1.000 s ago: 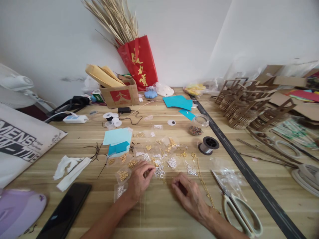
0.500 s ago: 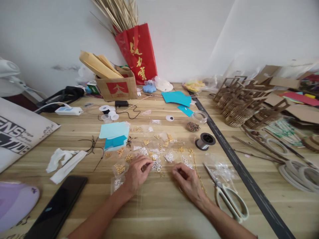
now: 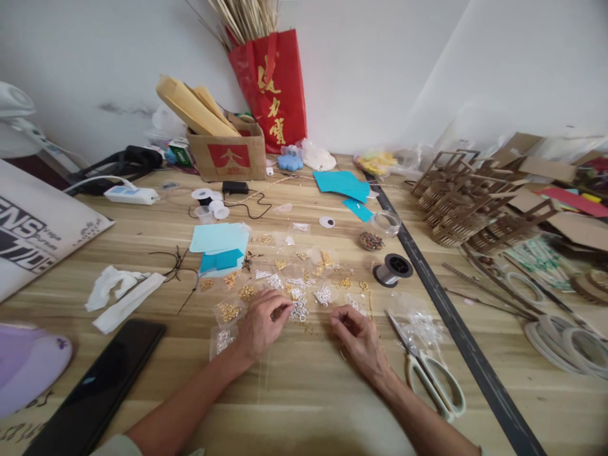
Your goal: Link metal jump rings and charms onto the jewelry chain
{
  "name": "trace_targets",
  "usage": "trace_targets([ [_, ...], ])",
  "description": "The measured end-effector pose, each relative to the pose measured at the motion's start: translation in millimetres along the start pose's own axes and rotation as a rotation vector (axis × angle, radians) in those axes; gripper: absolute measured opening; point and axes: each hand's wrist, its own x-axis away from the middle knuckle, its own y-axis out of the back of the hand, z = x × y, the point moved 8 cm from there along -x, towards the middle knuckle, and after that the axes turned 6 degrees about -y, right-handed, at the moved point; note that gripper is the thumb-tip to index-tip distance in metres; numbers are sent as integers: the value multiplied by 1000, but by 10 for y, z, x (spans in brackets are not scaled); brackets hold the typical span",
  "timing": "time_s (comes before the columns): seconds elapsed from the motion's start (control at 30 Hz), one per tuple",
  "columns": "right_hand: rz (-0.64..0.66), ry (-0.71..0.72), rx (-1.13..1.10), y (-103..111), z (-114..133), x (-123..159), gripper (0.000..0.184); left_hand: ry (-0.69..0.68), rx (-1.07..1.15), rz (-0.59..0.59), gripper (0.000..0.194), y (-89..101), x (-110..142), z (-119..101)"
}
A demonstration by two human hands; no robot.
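Observation:
My left hand [image 3: 266, 323] is closed in a pinch at the left edge of a pile of small silver rings and beads [image 3: 299, 308]. Whatever its fingertips hold is too small to name. My right hand [image 3: 357, 335] is also closed, thumb against curled fingers, just right of that pile. Its grip is hidden, though a thin pale sliver shows beneath the palm. A gold chain [image 3: 372, 304] runs behind the right hand. Small bags of gold rings [image 3: 228, 311] and silver rings [image 3: 224, 341] lie beside my left wrist.
Scissors [image 3: 430, 370] and clear plastic bags [image 3: 420, 323] lie right of my right hand. A wire spool [image 3: 393, 270] stands farther back. A black phone [image 3: 102, 383] is at the left front. Blue cards [image 3: 218, 237] lie back left, and woven baskets [image 3: 456, 202] stand at the right.
The camera view has shifted slightly. Both hands keep almost the same pinched pose and place over the table.

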Motion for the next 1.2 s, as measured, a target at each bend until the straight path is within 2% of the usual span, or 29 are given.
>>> trace_targets([
  [0.4,29,-32,24,-9,-40,1,24,2,11,-18,13,5,0,2],
  [0.57,40,6,86,-28,-42,18,20,11,33,-36,14,20,0,9],
  [0.77,52,171,274,-79,146,89,18,104,94,-88,17,113,-24,49],
  [0.9,50,297,315,-103,309,139,16,150,115,-154,14,215,-36,78],
  [1.2,76,384,345,-140,406,192,15,196,135,-227,13,348,-65,134],
])
